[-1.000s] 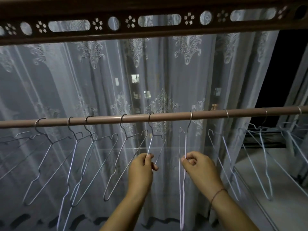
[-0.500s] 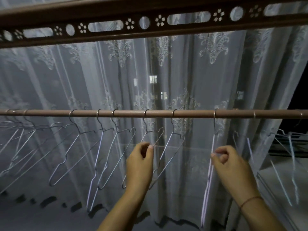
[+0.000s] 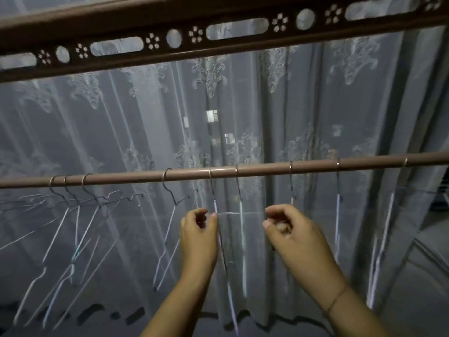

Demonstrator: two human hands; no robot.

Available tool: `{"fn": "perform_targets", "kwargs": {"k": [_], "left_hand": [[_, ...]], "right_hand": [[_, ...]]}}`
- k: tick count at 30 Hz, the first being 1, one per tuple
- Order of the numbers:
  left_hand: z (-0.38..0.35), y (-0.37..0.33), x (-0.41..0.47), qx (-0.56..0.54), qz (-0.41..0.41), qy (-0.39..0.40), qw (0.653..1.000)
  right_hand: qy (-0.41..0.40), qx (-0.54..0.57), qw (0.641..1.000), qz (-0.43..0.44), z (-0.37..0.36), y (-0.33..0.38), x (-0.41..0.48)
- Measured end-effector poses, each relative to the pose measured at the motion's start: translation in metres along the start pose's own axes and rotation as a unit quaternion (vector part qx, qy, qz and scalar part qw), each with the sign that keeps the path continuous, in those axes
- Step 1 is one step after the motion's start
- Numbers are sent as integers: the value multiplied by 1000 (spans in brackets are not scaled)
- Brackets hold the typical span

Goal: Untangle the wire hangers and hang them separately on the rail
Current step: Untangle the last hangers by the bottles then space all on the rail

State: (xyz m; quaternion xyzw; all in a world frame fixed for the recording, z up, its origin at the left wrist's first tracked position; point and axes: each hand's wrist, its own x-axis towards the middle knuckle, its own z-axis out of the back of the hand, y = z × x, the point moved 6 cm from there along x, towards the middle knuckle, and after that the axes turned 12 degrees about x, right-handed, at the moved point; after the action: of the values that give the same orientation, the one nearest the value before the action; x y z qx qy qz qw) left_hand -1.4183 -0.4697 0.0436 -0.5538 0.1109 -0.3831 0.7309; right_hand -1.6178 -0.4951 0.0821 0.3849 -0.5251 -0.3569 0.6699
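Three hangers (image 3: 73, 215) crowd together at the rail's (image 3: 267, 169) left end, their frames slanting down-left and overlapping. Further right a fourth hanger (image 3: 170, 229) hangs alone. The left hand (image 3: 198, 239) reaches up from below, wrist straight, fingers curled narrowly — its thumb tip touches the wire of the next hanger (image 3: 220, 239), which hangs edge-on, long axis near vertical; whether the wire is actually pinched cannot be told. One more hanger (image 3: 241, 229) hangs between the hands. The right hand (image 3: 289, 234) is raised alongside, fingers loosely curled, seemingly holding nothing — a thin hanger (image 3: 291, 190) drops to just above its knuckles.
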Motion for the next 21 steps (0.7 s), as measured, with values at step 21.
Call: {"fn": "perform_targets", "kwargs": {"k": [21], "left_hand": [[-2, 14, 30, -81, 54, 175, 980]], "right_hand": [[-75, -125, 982, -118, -59, -44, 17]]}}
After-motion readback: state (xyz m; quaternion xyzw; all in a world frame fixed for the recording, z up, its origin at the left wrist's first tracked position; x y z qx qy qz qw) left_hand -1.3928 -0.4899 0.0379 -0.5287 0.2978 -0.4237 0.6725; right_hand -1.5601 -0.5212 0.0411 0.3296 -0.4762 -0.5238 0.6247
